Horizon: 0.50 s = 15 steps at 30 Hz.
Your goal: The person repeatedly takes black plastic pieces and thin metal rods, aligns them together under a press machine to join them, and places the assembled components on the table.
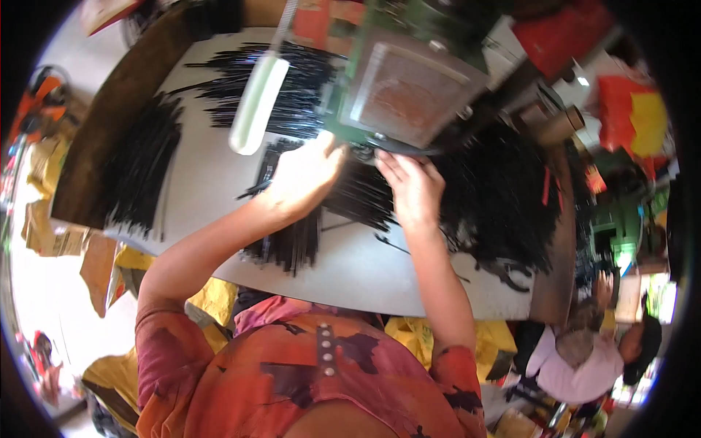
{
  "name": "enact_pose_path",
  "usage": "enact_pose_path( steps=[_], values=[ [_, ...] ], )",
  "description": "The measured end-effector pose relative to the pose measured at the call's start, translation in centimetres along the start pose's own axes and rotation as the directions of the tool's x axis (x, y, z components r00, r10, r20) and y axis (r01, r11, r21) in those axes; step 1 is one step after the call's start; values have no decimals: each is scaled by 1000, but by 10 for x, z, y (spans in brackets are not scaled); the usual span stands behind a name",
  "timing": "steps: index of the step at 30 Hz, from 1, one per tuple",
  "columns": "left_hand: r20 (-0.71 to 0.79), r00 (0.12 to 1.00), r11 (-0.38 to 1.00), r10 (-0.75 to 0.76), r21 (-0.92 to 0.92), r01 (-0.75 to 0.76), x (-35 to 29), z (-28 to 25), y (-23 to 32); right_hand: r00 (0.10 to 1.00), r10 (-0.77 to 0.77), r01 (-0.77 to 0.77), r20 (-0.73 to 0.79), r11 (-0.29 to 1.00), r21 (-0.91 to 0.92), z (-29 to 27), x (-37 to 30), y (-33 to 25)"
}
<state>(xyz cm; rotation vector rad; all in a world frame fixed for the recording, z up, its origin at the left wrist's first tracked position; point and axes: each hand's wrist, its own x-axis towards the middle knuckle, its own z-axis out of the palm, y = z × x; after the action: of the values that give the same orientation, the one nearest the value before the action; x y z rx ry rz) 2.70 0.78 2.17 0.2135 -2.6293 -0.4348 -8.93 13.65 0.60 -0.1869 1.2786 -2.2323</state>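
Note:
Both my hands are raised to the lower front of a green machine with a square metal plate. My left hand has its fingers closed at the machine's left lower edge; what they pinch, if anything, is hidden. My right hand has its fingertips bent together just under a dark curved bar; what lies in them cannot be made out. Under and between the hands lies a bundle of thin black rods. Another bundle of black rods sits below my left wrist.
A pale-handled lever hangs left of the machine. More black rods lie in piles at the far side, left and right of the grey table. Pliers rest near the right edge. Another person sits at the lower right.

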Motion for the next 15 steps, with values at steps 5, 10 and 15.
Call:
enact_pose_path(
  steps=[5, 10, 15],
  values=[
    [64, 996, 924, -57, -374, 77, -30, 24, -44, 989, 127, -124, -75, 992, 38, -7, -7, 1],
    [524, 792, 442, -313, -657, 610, -23, -13, -5, 996, 92, -91, 17, 994, -61, -27, -14, -7],
    [463, 826, 446, -322, -695, 564, -29, -9, -13, 984, 123, -114, 128, 990, -81, -31, -6, -19]
  ],
)
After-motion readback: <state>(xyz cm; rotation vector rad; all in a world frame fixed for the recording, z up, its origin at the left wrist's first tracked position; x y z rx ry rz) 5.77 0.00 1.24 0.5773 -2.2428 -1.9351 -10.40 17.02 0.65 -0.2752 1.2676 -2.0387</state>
